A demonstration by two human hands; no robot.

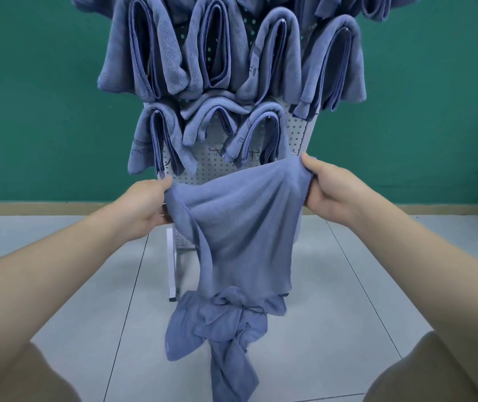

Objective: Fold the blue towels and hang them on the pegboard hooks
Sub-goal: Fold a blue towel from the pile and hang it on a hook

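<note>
Seen from a head-worn camera looking down past two bare forearms that reach in from the lower corners of the frame. At centre left, the left hand [142, 206] pinches the upper left corner of a blue towel [240, 227], thumb on the near face and the other fingers curled behind the cloth. At centre right, the right hand [332, 190] grips the opposite upper corner the same way, thumb on top and the fabric bunched inside its curled fingers. The right hand sits a little higher than the left, so the towel's top edge slopes up from left to right. The towel hangs open between the two hands, unfolded, narrowing as it drops toward the bottom centre of the frame.

Below it, at bottom centre, a crumpled heap of blue cloth [220, 329] lies on the grey tiled floor [72, 300]. The held towel's lower edge reaches this heap; how many towels make it up cannot be told.

In the upper centre stands a white pegboard [203, 165] on a white frame. Folded blue towels hang on it: four in one full row, three in the row beneath it, and parts of more cut off at the top edge. Behind everything is a green wall [29, 97].
</note>
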